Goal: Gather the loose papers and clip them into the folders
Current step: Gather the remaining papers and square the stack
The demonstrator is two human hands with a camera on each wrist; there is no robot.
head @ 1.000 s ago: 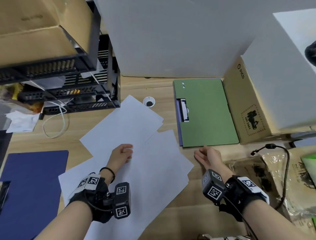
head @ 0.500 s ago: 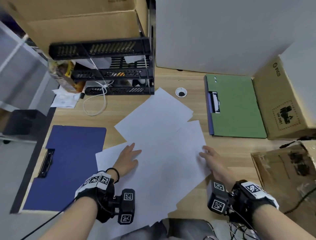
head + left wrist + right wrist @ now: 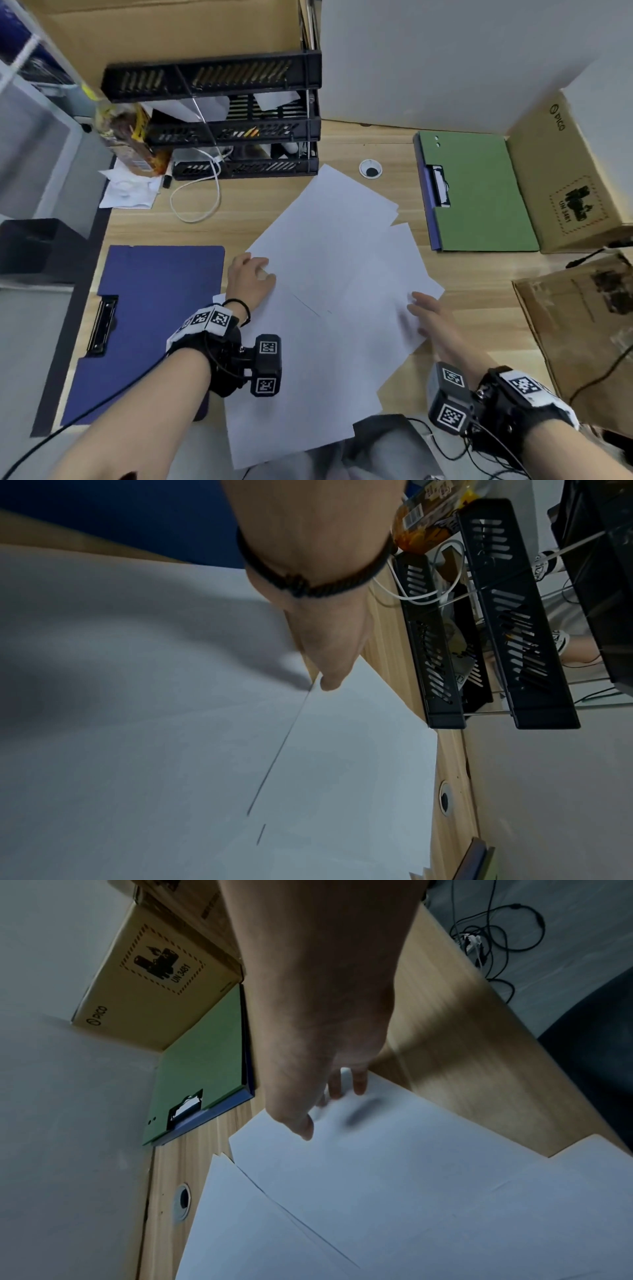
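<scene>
Head view: both hands, left hand and right hand, lie flat with fingers spread on loose papers. Sheets look thin, floppy, slippery; I'd grab the edges.

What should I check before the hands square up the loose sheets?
1. Left hand on the loose white paper sheets: ok, it rests on their left side.
2. Right hand on the sheets: ok, fingers lie on the right edge.
3. Sheets aligned: not ok, fanned and overlapping.
4. Flat blue clipboard folder in view and uncovered: ok.
5. Green clipboard folder free of sheets: ok.
6. Sheet count: cannot tell.
</scene>
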